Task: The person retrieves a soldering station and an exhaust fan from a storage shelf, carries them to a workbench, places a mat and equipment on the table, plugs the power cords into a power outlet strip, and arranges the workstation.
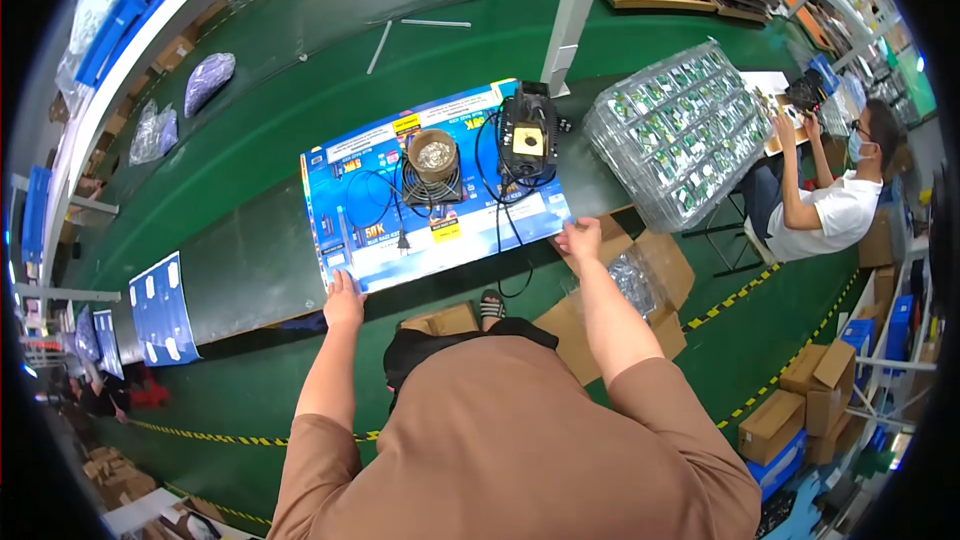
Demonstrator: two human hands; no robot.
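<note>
Though it's partly covered, blue sheet (390, 262) — rectangular, printed, yellow-patched

The mat (470, 238) bears a tub (433, 157) left of a device (527, 138).

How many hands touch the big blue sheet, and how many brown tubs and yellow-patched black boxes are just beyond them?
Left hand and right hand touching the blue sheet: 2
Brown tub: 1
Black box: 1
Total: 4
</note>
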